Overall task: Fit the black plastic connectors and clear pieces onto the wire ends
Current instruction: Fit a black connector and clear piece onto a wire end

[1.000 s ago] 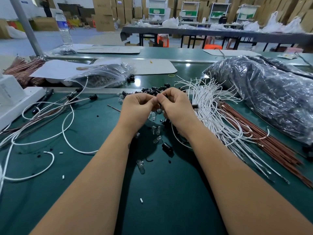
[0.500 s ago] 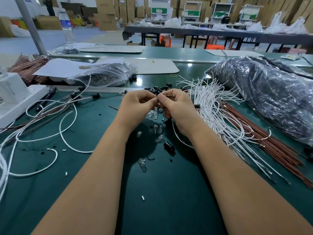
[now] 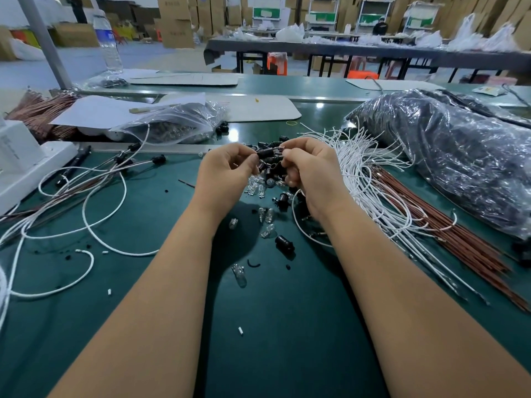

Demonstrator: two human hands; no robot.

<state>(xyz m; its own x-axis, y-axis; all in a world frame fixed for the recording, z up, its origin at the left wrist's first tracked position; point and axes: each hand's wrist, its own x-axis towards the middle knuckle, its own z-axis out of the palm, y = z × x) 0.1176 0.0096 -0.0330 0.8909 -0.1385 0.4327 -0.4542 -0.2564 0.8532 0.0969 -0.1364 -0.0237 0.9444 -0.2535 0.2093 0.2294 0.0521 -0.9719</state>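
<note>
My left hand (image 3: 227,170) pinches a black plastic connector (image 3: 265,153) held up between both hands. My right hand (image 3: 311,170) pinches a small clear piece (image 3: 279,149) at the connector's right end, and a white wire (image 3: 298,225) loops down from under that hand. Loose black connectors (image 3: 284,243) and clear pieces (image 3: 240,275) lie scattered on the green table (image 3: 172,214) below the hands. A fan of white wires (image 3: 370,173) and brown wires (image 3: 448,231) lies to the right.
Finished wires with black ends (image 3: 86,196) sprawl at the left beside a white box (image 3: 20,162). A clear bag of parts (image 3: 178,124) sits behind the hands, a large dark plastic bag (image 3: 448,156) at the right, a water bottle (image 3: 107,44) far left.
Both hands have drawn slightly apart, so the black connector and the clear piece now show between the fingertips. The view has shifted a little.
</note>
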